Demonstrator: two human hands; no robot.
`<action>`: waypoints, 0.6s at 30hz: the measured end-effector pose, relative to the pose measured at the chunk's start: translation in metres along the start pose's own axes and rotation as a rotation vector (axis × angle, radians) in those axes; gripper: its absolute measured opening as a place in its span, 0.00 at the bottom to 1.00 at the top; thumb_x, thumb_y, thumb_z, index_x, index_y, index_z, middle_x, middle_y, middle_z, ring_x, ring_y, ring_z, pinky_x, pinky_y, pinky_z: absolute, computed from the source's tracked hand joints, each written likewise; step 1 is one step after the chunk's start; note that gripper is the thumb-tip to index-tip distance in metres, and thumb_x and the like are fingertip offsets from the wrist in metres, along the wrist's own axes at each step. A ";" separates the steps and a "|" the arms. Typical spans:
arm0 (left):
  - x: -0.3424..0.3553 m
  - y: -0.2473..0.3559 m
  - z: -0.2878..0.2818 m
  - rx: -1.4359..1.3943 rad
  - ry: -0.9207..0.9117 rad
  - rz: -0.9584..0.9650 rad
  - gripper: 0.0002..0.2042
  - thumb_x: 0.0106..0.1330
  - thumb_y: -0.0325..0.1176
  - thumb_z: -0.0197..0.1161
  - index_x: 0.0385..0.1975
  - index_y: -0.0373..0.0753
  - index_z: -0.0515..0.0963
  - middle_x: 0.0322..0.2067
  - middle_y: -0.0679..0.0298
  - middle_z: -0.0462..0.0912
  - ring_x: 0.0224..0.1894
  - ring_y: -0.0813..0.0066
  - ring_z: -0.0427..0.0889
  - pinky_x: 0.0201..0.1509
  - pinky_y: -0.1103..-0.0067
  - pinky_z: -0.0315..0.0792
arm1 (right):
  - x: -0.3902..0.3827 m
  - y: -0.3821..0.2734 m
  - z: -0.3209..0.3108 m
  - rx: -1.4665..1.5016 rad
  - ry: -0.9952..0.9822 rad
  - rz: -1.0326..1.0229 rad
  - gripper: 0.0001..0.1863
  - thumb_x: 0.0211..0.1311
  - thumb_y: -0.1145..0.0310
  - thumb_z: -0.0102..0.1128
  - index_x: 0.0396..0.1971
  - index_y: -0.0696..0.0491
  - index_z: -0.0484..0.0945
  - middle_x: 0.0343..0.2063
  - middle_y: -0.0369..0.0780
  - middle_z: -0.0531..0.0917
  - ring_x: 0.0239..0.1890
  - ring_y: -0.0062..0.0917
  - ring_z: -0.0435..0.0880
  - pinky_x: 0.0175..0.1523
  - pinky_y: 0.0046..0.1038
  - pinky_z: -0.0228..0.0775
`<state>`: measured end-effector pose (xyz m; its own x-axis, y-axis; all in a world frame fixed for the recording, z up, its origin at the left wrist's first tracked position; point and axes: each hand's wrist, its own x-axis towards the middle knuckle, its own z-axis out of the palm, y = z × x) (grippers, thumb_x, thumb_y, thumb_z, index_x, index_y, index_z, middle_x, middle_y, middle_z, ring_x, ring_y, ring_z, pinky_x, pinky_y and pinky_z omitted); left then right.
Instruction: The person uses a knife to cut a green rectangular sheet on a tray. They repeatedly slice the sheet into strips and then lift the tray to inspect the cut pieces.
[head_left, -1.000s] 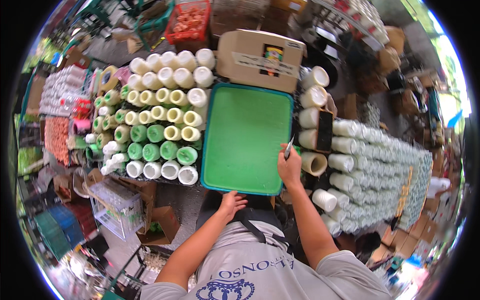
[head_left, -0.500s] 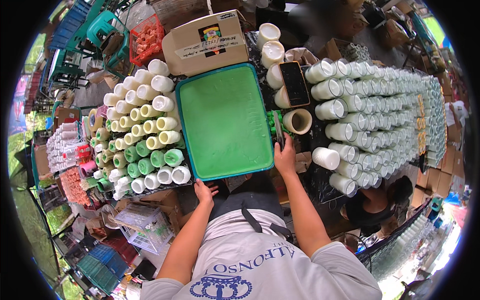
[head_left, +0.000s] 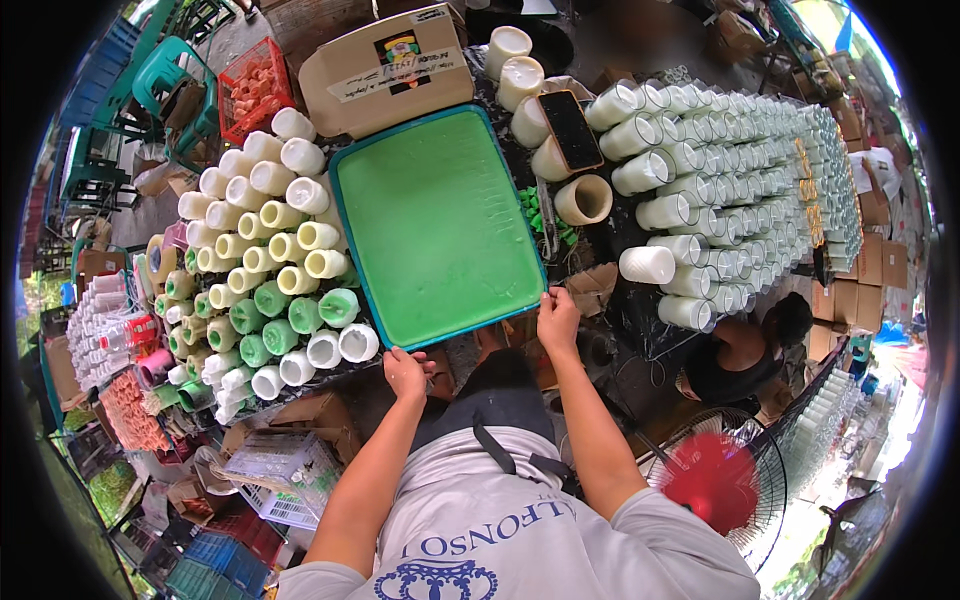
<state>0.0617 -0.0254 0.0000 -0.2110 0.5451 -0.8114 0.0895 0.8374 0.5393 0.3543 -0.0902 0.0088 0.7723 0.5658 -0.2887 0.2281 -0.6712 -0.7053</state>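
A shallow teal tray (head_left: 338, 190) filled with smooth, solid-looking green material (head_left: 440, 220), perhaps wax, lies in front of me. My left hand (head_left: 408, 374) holds the near left corner of its rim, with some fingers tucked below the edge. At the near right corner my right hand (head_left: 557, 318) pinches the rim between thumb and fingers. A long, thin, dark tool (head_left: 547, 220), possibly a knife, rests just beyond the tray's right side, beside small bright green pieces (head_left: 531, 207).
Rows of cream and green candle-like cylinders (head_left: 283, 245) stand at left. Many white-filled glasses (head_left: 690, 215) crowd the right. A phone (head_left: 570, 130), a hollow tan cylinder (head_left: 584, 200) and a cardboard box (head_left: 385, 75) border the tray. A red fan (head_left: 712, 482) and a person (head_left: 735, 362) are lower right.
My right hand has let go of the dark tool, now lying beside the tray, and taken the tray's near right corner. My left hand has closed more on the near left corner.
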 end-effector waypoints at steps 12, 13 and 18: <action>-0.004 -0.007 -0.022 -0.144 -0.131 -0.041 0.15 0.87 0.44 0.36 0.56 0.39 0.60 0.38 0.54 0.82 0.28 0.61 0.88 0.27 0.65 0.83 | -0.013 0.014 0.011 0.007 0.018 -0.028 0.11 0.72 0.66 0.61 0.44 0.60 0.81 0.36 0.53 0.89 0.41 0.48 0.90 0.48 0.44 0.78; -0.004 -0.006 -0.023 -0.148 -0.153 -0.046 0.16 0.87 0.45 0.36 0.58 0.39 0.60 0.39 0.53 0.83 0.29 0.60 0.88 0.27 0.65 0.84 | -0.013 0.016 0.012 0.021 0.022 -0.015 0.11 0.73 0.66 0.61 0.44 0.60 0.81 0.36 0.53 0.89 0.41 0.48 0.90 0.48 0.43 0.78; 0.000 -0.006 -0.022 -0.074 -0.233 -0.080 0.17 0.88 0.47 0.35 0.62 0.40 0.58 0.42 0.53 0.85 0.34 0.59 0.90 0.31 0.66 0.86 | 0.011 0.015 0.018 0.106 0.100 -0.067 0.11 0.73 0.67 0.61 0.44 0.60 0.81 0.35 0.51 0.89 0.41 0.45 0.90 0.47 0.41 0.79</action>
<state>0.0396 -0.0310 0.0016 0.0161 0.4792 -0.8776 0.0078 0.8776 0.4793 0.3549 -0.0857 -0.0170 0.8138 0.5535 -0.1771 0.2211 -0.5766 -0.7865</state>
